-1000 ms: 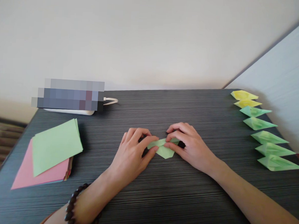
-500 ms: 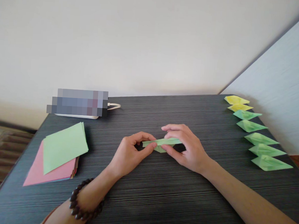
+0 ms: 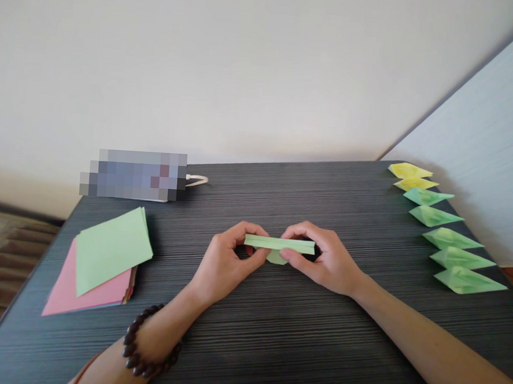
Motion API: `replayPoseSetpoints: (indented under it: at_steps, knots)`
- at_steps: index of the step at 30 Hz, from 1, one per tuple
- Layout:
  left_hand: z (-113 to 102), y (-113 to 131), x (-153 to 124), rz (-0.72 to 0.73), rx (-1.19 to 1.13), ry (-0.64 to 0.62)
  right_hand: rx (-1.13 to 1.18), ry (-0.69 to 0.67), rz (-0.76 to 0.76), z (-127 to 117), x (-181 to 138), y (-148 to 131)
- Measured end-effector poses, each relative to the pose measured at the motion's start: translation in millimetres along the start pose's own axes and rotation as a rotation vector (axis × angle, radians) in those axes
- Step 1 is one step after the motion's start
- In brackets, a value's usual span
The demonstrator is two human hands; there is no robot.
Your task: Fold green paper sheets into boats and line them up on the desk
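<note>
A folded piece of green paper (image 3: 279, 244) is held level above the middle of the dark table. Its upper part is a narrow creased strip, and a small flap hangs below it. My left hand (image 3: 226, 259) pinches it from the left, thumb in front and fingers behind. From the right, my right hand (image 3: 326, 260) grips it the same way, its thumb near the lower flap. The fingertips behind the paper are partly hidden.
Several folded paper boats, green (image 3: 456, 259) and yellow (image 3: 409, 170), line the right edge of the table (image 3: 247, 342). Loose green sheets (image 3: 113, 253) lie on a pink sheet (image 3: 61, 290) at left. Behind them stands a blurred-out device (image 3: 136, 176) with a white cable (image 3: 198, 180).
My right fingers have closed down behind the paper, where they were raised before. The strip has turned from slanting to nearly level, its long face now toward me.
</note>
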State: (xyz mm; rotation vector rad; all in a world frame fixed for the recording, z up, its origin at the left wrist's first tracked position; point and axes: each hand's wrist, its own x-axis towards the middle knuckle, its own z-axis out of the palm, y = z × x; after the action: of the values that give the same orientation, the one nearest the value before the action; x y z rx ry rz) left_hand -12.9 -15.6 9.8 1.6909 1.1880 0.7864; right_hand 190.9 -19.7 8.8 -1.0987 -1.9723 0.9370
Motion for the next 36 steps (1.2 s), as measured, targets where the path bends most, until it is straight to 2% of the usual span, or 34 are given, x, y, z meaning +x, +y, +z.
replayPoseSetpoints:
  at_steps: [5, 10, 15, 23, 33, 36]
  knots:
    - [-1, 3, -2, -0.019, 0.027, -0.002, 0.029, -0.007, 0.016, 1, 1, 0]
    - [-4, 8, -4, 0.037, -0.012, -0.107, 0.035, 0.005, 0.021, 3, 1, 1]
    - [0, 5, -4, -0.024, 0.018, -0.039, 0.037, -0.026, 0.023, 3, 1, 0]
    - [4, 3, -3, -0.017, 0.061, 0.012, 0.031, -0.032, 0.047, 2, 1, -1]
    - [-6, 11, 0, -0.136, 0.158, -0.063, 0.099, -0.054, 0.134, -6, 1, 5]
    - [-10, 9, -1, -0.169, 0.132, -0.121, 0.108, -0.071, 0.143, -9, 1, 6]
